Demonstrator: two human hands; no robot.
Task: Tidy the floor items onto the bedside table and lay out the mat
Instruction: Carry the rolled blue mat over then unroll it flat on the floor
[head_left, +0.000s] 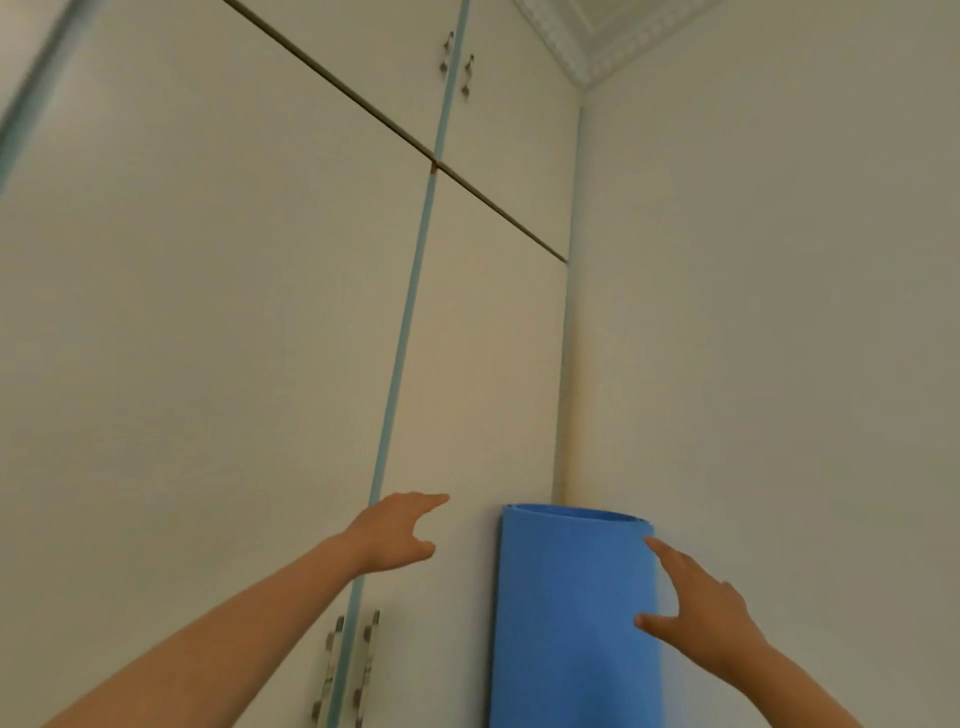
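A blue rolled mat (574, 618) stands upright in the corner where the wardrobe meets the wall. Its lower end is cut off by the frame's bottom edge. My right hand (696, 608) is open at the mat's right edge, fingertips and thumb touching or almost touching the roll. To the left of the mat, a short gap away, my left hand (397, 532) reaches forward with fingers apart and holds nothing. No floor items or bedside table are in view.
A tall cream wardrobe (234, 338) with blue trim fills the left and middle. Metal door handles (348, 670) sit low, just left of the mat. A plain white wall (779, 312) is on the right.
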